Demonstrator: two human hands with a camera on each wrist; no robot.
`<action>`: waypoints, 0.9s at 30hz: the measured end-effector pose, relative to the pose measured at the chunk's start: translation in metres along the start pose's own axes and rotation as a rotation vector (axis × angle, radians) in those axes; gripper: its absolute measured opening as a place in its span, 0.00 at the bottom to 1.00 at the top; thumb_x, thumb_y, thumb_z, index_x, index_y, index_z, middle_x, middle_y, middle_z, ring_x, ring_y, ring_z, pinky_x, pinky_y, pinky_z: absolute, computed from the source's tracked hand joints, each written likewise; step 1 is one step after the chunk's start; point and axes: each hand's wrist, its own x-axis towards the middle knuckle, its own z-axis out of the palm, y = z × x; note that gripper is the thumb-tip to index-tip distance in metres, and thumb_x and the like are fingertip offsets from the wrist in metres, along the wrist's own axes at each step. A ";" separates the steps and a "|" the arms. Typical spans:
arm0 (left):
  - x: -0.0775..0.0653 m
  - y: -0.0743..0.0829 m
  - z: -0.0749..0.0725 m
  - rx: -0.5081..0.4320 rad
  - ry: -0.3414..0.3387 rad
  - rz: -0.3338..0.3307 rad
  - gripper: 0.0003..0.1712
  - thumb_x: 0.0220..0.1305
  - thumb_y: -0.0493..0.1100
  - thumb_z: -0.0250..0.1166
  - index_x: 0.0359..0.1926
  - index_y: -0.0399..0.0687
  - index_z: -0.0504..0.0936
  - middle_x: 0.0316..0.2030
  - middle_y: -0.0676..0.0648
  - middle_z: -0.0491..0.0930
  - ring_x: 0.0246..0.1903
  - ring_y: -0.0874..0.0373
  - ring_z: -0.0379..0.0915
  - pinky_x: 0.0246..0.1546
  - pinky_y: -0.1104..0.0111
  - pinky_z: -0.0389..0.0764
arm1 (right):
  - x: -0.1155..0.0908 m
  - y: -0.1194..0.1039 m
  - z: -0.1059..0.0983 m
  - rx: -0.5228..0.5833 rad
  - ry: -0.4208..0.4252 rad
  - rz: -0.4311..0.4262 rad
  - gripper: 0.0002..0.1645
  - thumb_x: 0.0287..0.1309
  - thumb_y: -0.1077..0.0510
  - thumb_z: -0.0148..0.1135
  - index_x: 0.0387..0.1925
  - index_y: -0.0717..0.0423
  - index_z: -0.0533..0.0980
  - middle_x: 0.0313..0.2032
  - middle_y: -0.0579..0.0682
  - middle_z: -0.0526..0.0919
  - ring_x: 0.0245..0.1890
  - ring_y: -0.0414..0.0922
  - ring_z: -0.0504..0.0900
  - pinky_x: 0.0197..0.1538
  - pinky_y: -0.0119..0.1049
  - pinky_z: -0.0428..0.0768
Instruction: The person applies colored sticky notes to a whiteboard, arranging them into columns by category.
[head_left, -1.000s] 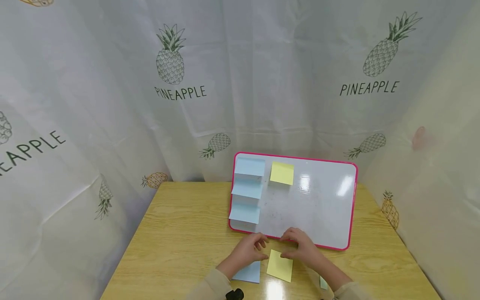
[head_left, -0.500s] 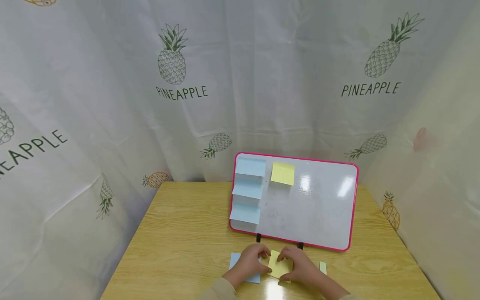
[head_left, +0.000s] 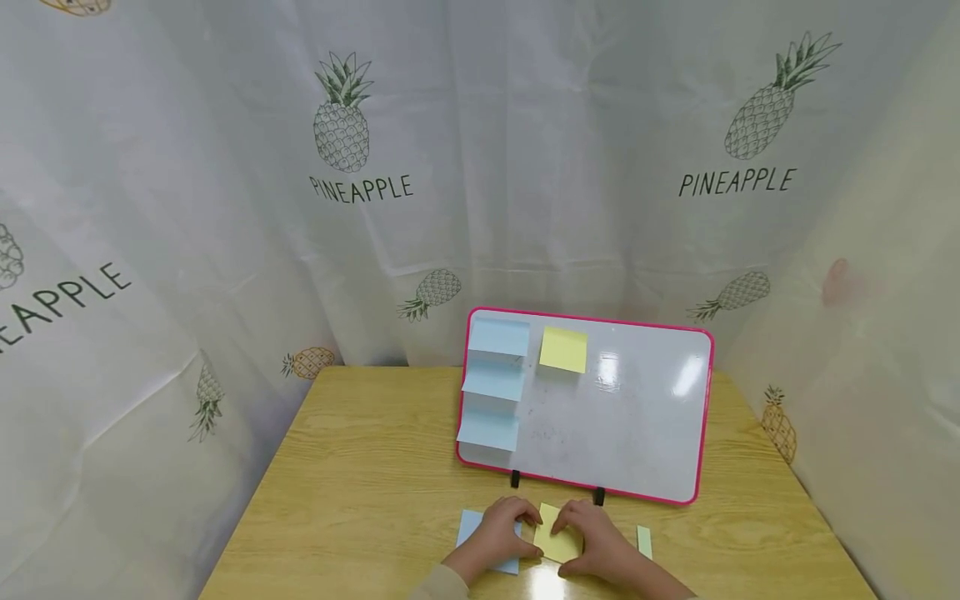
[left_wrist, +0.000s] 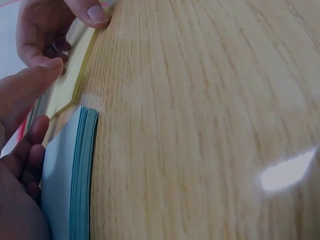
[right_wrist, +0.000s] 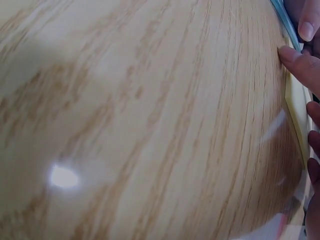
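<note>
A yellow sticky note pad (head_left: 549, 546) lies on the table below the whiteboard, between my two hands. My right hand (head_left: 603, 542) holds it, thumb at its near edge and a finger curled over its top. My left hand (head_left: 497, 535) is bent beside the pad's left edge, above a blue sticky note pad (head_left: 468, 527) that it partly covers. In the left wrist view, the blue pad (left_wrist: 62, 175) stands out by its thick stacked edge; beyond it is the yellow pad (left_wrist: 72, 82). Right fingers partly hide the yellow pad (right_wrist: 296, 107) in the right wrist view.
A pink-rimmed whiteboard (head_left: 622, 425) stands behind, on black feet (head_left: 598, 497). Several light blue notes (head_left: 495, 381) run down its left side; one yellow note (head_left: 563, 350) sits beside the top one. A narrow pale green pad (head_left: 644, 542) lies right. Curtains (head_left: 525, 167) hang behind the table.
Both hands have drawn back from the whiteboard's lower edge toward the yellow pad. My right thumb has moved down to the pad's near edge. Over the last half second the hands barely shift.
</note>
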 end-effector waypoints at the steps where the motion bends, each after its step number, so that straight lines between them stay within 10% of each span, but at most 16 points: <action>1: -0.001 0.000 0.000 -0.018 -0.004 -0.004 0.21 0.42 0.45 0.82 0.38 0.57 0.82 0.33 0.66 0.72 0.36 0.71 0.67 0.49 0.66 0.69 | 0.000 0.000 0.000 0.004 -0.006 0.008 0.28 0.34 0.39 0.79 0.40 0.38 0.77 0.42 0.32 0.75 0.45 0.36 0.70 0.47 0.44 0.70; 27: 0.000 -0.003 0.002 -0.022 0.000 -0.004 0.24 0.41 0.47 0.82 0.40 0.58 0.81 0.36 0.65 0.73 0.38 0.69 0.65 0.45 0.68 0.69 | 0.000 0.006 -0.014 0.333 -0.062 0.112 0.20 0.48 0.50 0.76 0.41 0.49 0.78 0.41 0.43 0.80 0.41 0.40 0.75 0.43 0.35 0.75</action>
